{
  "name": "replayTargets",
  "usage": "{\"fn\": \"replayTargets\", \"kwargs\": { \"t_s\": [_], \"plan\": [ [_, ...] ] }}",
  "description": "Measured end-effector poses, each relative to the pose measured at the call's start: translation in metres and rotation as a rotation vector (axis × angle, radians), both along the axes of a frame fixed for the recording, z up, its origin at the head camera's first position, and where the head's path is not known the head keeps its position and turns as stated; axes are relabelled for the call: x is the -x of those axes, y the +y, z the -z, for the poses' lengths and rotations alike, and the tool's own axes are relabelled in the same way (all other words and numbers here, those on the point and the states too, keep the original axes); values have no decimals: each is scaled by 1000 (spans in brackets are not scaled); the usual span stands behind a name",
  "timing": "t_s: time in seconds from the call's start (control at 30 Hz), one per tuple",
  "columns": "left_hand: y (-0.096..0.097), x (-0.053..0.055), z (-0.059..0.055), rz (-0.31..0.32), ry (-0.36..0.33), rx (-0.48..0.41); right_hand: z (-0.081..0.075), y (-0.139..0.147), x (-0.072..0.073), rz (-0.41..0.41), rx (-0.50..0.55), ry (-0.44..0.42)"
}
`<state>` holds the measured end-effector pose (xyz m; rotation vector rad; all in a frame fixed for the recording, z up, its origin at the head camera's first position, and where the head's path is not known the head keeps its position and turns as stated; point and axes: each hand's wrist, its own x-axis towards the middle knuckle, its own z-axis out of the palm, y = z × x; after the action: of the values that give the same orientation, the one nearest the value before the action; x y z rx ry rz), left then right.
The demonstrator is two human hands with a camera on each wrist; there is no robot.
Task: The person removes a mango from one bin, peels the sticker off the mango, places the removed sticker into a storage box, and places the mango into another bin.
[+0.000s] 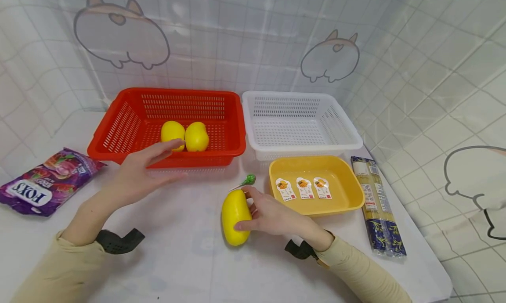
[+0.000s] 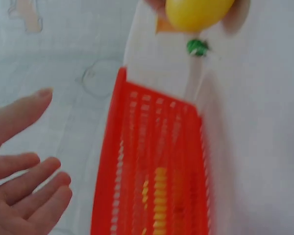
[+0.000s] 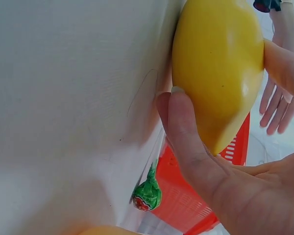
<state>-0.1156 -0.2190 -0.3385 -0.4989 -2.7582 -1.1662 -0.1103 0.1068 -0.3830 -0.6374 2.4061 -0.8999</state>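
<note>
A smooth yellow mango lies on the white table, and my right hand grips it from the right side. In the right wrist view the thumb and fingers span the mango. My left hand hovers with fingers spread in front of the red basket, holding nothing. Two more yellow mangoes sit side by side in that basket, one partly behind the left fingertips. A green-wrapped lollipop lies just beyond the gripped mango.
Right of the red basket stands a white basket. In front of it is a yellow tub with three fruit stickers inside. A pasta packet lies along the right edge; a purple Fox's sweets bag is far left.
</note>
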Motion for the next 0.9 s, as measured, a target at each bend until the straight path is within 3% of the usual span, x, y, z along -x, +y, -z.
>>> {"fn": "replayTargets", "kwargs": {
  "t_s": [0.23,0.5,0.67,0.9],
  "plan": [
    [-42,12,-7,-201,-20,25,1,0,0,-1,27,-13],
    [-84,21,-1,-349,-65,77,2,0,0,-9,46,-19],
    [-101,24,3,-392,-122,64,2,0,0,-19,59,-19],
    [-116,29,9,-385,-137,109,3,0,0,-52,54,7]
  ]
}}
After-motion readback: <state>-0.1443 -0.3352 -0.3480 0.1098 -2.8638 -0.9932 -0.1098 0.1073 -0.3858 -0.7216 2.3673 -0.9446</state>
